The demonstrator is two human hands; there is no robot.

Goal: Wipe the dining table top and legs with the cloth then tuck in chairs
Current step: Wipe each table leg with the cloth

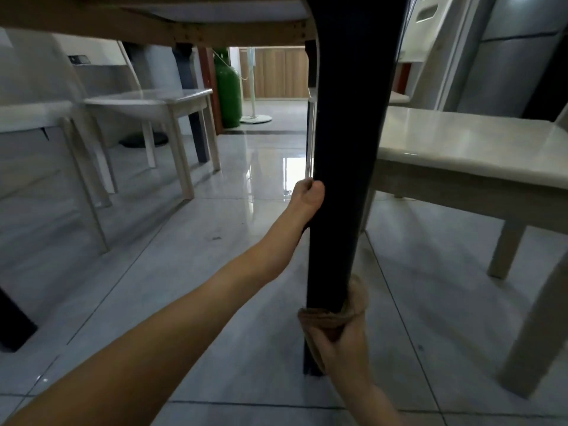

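Glossy tiled floor (252,167); soft cloth (332,318)

A green gas cylinder (228,87) stands on the glossy grey tiled floor (196,272), a white fan stand (255,117) just beside it

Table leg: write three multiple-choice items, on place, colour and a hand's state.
1. Where is the cloth on the leg? A near the foot B at mid height C at the top
2. What colour is the cloth? A white B brown C green
3. What is the left hand doing? A hanging free B holding the cloth C gripping the leg

1 A: the right hand wraps it low on the leg. 2 B: it looks brown. 3 C: its fingers curl round the leg.
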